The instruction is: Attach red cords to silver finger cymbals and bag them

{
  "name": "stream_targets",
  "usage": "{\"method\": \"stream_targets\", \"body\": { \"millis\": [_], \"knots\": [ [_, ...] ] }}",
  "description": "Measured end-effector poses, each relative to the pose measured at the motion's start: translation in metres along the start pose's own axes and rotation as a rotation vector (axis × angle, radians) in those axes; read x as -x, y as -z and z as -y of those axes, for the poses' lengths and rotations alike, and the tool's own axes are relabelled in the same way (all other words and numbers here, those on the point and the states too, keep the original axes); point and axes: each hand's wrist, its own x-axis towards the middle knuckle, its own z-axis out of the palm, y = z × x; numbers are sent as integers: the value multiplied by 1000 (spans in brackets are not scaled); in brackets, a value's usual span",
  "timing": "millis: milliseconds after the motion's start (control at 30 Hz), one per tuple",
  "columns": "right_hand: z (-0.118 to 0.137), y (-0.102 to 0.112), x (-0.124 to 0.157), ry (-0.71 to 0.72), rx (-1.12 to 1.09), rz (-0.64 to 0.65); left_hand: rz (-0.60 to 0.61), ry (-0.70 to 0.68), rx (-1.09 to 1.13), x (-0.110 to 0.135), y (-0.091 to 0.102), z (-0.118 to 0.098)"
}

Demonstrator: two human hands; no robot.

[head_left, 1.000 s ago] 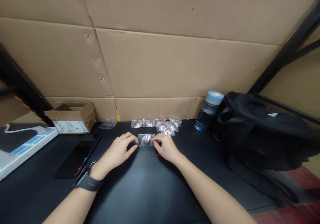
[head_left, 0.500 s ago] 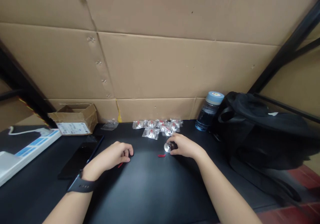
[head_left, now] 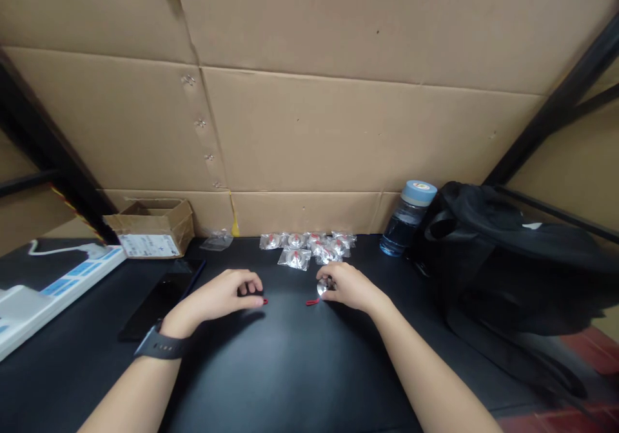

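Note:
My right hand (head_left: 349,285) is closed around a small round shiny metal disc (head_left: 322,287), fingers above and thumb below. Just left of that disc, a small red loop (head_left: 312,302) lies on the black table top. My left hand (head_left: 236,295) has curled fingers, with the thumb stretched toward the middle. A small red piece (head_left: 265,301) shows at its thumb tip, mostly hidden by the hand. Beyond both hands lie several clear packets (head_left: 294,258), each with a round silvery thing and a bit of red inside.
A phone (head_left: 162,298), a white power strip (head_left: 82,285) and an open cardboard box (head_left: 157,230) stand at left. An empty clear bag (head_left: 217,240) lies beside the box. A blue-capped bottle (head_left: 406,220) and a black backpack (head_left: 507,265) are at right. Cardboard (head_left: 314,130) walls the back.
My left hand has shifted slightly right, its thumb now extended, and the red piece shows at the thumb tip instead of under the hand. The right hand has turned the disc a little.

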Motion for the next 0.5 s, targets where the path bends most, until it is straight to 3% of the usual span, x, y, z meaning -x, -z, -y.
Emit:
{"method": "stream_targets", "body": {
  "millis": [233, 500],
  "knots": [
    [-8, 2, 0, -4, -73, 47, 105, 4, 66, -3, -16, 1],
    [6, -1, 3, -34, -15, 18, -99, -106, -119, -2, -23, -23]
  ]
}}
